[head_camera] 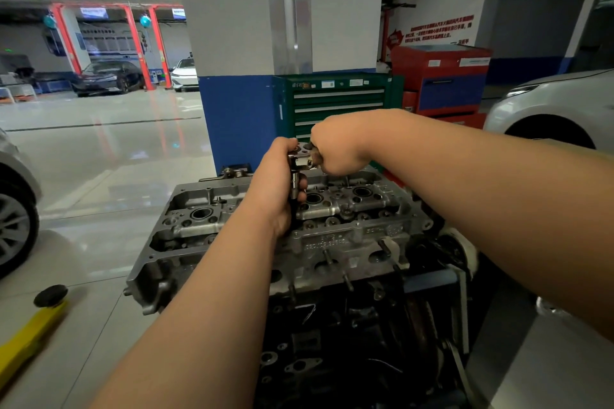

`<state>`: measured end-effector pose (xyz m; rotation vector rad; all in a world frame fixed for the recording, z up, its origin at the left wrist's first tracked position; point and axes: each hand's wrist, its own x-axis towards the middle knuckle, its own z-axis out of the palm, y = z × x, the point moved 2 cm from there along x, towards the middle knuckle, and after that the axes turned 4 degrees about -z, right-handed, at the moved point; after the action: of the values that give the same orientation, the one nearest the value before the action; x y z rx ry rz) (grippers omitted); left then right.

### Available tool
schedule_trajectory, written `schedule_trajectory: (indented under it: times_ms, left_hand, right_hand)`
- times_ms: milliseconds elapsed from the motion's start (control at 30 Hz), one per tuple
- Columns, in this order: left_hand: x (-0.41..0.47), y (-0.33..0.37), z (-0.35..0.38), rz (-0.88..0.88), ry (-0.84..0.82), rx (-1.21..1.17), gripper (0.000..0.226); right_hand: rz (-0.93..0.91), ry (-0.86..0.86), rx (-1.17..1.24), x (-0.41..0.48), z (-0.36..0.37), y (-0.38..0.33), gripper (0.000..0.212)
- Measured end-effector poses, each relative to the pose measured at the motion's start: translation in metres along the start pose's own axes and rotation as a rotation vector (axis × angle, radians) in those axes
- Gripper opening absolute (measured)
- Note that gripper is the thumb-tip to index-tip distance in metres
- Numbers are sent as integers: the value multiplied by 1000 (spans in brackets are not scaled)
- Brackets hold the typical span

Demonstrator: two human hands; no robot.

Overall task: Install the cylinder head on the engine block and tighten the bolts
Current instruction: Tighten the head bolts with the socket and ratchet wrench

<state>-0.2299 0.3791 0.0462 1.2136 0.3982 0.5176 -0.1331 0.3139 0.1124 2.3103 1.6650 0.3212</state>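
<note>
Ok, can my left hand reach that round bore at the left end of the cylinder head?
Probably yes. The left hand grips the ratchet extension just right of the bore, with only bare cylinder head between them. It would have to let go first.

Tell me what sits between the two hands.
Head view: a chrome ratchet wrench spans the left hand and right hand; both grip it above the cylinder head.

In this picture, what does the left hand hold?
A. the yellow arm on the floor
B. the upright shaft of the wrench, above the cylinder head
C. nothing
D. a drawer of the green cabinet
B: the left hand grips the upright shaft over the cylinder head, and the right hand grips the wrench at its top.
</note>
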Motion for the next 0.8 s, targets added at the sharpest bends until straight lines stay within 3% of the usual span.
schedule_trajectory:
  times_ms: [133,267,400,533,667,800]
  left_hand:
    - [-1,1,2,7,9,25,20]
    - [-2,4,-2,9,-27,-4,23]
    - [-4,5,-3,10,-67,7,23]
    - [-4,4,-1,12,-61,15,23]
    - [-2,3,-3,11,-70,-7,25]
    - [0,4,-5,12,-43,-46,24]
  right_hand:
    - [-40,140,48,-11,-2,4,10]
    - [-135,384,181,-26,3,-7,47]
    - [-188,514,144,-28,14,-19,52]
    - [-194,568,49,-25,16,-16,46]
    - [-182,535,-123,-13,11,-12,34]
    - [-184,504,-141,-3,7,-14,28]
